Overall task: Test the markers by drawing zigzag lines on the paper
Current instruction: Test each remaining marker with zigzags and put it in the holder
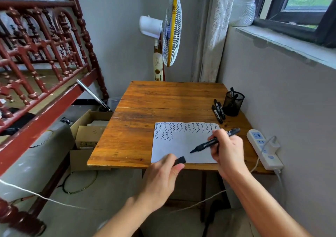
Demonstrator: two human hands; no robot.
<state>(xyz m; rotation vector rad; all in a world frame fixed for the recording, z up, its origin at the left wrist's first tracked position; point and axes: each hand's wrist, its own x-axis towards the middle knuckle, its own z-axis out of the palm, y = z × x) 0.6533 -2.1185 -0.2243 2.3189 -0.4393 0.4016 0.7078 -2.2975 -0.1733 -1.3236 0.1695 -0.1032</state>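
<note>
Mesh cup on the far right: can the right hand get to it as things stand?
Probably yes. The cup stands beyond the right hand on the same side, with nothing between but bare table; loose markers lie just left of it. The hand holds a marker, though.

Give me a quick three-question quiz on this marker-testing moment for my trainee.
1. True or false: the marker in the right hand is uncapped.
2. What does the left hand hold? A) the black cap B) a second marker C) the paper's corner
3. Fill in: the second row of zigzags on the paper starts at its ____ side.

Key
1. True: the bare tip points down-left over the paper.
2. A: the cap sticks out from the fingers, near the paper's front edge.
3. Left: a full row runs along the far edge, and a short row sits below it at the left.
</note>
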